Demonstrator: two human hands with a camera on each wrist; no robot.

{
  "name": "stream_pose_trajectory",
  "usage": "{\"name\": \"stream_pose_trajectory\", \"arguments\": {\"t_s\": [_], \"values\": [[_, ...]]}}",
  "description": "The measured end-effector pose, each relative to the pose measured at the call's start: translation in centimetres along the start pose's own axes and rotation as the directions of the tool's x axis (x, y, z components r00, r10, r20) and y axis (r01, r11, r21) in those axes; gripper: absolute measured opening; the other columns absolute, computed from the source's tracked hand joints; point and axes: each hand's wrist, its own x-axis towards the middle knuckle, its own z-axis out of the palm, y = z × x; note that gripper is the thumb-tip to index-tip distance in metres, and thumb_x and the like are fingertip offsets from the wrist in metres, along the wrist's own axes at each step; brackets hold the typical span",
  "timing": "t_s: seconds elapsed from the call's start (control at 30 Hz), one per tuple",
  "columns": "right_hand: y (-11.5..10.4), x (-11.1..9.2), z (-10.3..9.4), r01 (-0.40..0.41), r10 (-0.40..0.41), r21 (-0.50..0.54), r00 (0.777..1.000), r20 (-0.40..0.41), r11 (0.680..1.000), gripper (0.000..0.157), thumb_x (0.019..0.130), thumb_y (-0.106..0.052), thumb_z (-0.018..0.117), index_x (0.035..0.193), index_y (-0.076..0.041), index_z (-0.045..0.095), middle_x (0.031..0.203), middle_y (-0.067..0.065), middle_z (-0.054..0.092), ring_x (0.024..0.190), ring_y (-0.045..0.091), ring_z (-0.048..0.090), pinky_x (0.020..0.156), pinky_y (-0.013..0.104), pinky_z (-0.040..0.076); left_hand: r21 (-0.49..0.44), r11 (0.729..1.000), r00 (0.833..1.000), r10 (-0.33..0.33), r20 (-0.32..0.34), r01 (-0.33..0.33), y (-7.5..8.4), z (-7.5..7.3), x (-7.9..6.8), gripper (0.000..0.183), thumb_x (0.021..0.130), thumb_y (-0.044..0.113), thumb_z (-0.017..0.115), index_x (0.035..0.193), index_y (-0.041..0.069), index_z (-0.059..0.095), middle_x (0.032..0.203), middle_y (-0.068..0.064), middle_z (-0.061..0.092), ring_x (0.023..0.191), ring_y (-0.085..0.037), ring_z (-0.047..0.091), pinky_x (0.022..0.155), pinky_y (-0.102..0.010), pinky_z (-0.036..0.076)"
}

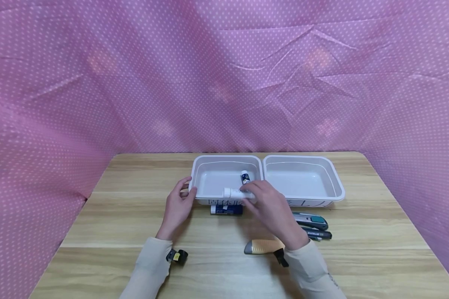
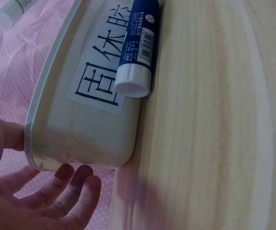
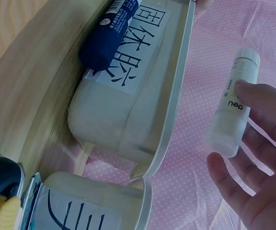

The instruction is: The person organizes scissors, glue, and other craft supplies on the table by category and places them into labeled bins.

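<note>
My right hand [image 1: 275, 209] pinches a white glue stick [image 3: 235, 103] between thumb and fingers, holding it above the front rim of the left white tray [image 1: 226, 157]. At that tray's left front corner, my left hand [image 1: 177, 207] grips the rim, thumb at the front and fingers round the end. Inside the tray lies a dark blue glue stick [image 1: 245, 178] with a white cap. Another blue glue stick [image 2: 140, 45] lies on the table against the tray's labelled front wall.
A second white tray [image 1: 331, 166] adjoins the first on the right. Before it lie a grey-and-teal utility knife [image 1: 312, 220] and a dark one [image 1: 318, 234]. A yellow-orange handled tool [image 1: 263, 246] is partly hidden by my right wrist. Pink dotted cloth [image 1: 224, 83] hangs behind the table.
</note>
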Motion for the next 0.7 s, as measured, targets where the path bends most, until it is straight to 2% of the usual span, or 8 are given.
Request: {"name": "stream_pose_trajectory", "arguments": {"t_s": [0.13,0.7], "values": [[0.2,-0.01,-0.05,-0.019,0.019,0.008,1.0,-0.018,1.0,0.027,0.086,-0.019,0.084,0.111,-0.015,0.074,0.109,0.0,0.073,0.097,0.018,0.066,0.076,0.035,0.061,0.004,1.0,1.0,-0.001,0.002,0.001,-0.04,0.03,0.02,0.045,0.103,0.02,0.06,0.147,0.01,0.052,0.132,-0.021,0.062,0.114,-0.038,0.068,0.093,-0.045,0.06],[0.75,-0.12,0.17,-0.113,0.114,0.016,0.993,-0.035,0.993,0.026,0.088,-0.021,0.082,0.113,-0.016,0.075,0.111,0.0,0.073,0.1,0.018,0.065,0.08,0.036,0.06,0.001,1.0,1.0,0.01,-0.007,-0.01,-0.05,0.04,-0.01,0.044,0.103,0.018,0.061,0.145,0.009,0.053,0.131,-0.022,0.063,0.112,-0.038,0.069,0.093,-0.045,0.06]]}}
